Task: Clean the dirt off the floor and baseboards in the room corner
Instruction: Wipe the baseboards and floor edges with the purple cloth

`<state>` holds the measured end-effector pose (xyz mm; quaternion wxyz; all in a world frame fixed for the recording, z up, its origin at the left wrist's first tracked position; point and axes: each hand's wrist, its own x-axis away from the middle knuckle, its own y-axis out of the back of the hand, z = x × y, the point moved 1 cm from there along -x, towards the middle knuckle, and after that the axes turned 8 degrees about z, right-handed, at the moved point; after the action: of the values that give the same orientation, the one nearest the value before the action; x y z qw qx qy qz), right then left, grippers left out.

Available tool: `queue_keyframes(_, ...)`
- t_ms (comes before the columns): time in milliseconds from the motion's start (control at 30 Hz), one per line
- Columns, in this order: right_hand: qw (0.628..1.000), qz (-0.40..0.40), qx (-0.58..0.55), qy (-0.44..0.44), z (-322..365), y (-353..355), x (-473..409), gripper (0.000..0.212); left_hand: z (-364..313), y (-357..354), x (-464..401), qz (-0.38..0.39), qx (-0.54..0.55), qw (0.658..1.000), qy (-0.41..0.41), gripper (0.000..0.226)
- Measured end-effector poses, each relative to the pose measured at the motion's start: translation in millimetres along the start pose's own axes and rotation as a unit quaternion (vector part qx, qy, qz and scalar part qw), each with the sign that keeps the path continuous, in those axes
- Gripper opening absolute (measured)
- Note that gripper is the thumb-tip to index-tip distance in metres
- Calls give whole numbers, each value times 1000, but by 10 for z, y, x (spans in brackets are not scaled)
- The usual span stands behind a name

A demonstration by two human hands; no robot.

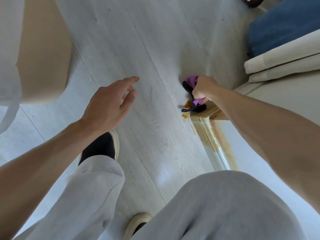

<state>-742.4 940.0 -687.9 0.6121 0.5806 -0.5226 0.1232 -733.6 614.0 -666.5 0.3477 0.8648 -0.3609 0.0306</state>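
Note:
My right hand (204, 90) grips a purple and black cloth (191, 82) and holds it down at the corner where the cream baseboard (205, 119) meets the pale wood floor (147, 66). Orange-brown dirt (187, 104) lies on the floor beside the cloth. A smaller orange patch (185, 116) sits just below it. A brown smear (223, 142) runs along the baseboard and the wall toward me. My left hand (110, 103) hovers over the floor with its fingers spread and relaxed, holding nothing.
My legs in light grey trousers (216, 205) and my slippered feet (114, 144) fill the lower view. A beige object (43, 58) stands at the left. Cream furniture (280, 54) with a blue cushion (284, 26) stands at the right.

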Motion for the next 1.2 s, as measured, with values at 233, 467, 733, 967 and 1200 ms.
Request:
queue_keyframes(233,1000,-1,14,11,51,-127,19,8,-1,-33,-14,10,1,1000,-2,46)
queue_keyframes(467,999,-7,-46,25,104,-155,108,10,-51,-56,-42,10,7,1000,-12,47)
queue_keyframes(733,996,-82,-21,25,-18,-32,117,32,-75,-101,-11,16,2,1000,-20,48)
queue_keyframes(967,991,-59,-25,120,183,-260,275,35,-104,-96,23,16,2,1000,-19,46)
queue_keyframes(1200,981,-79,5,179,199,-486,428,31,-148,-130,57,18,-5,1000,-23,44)
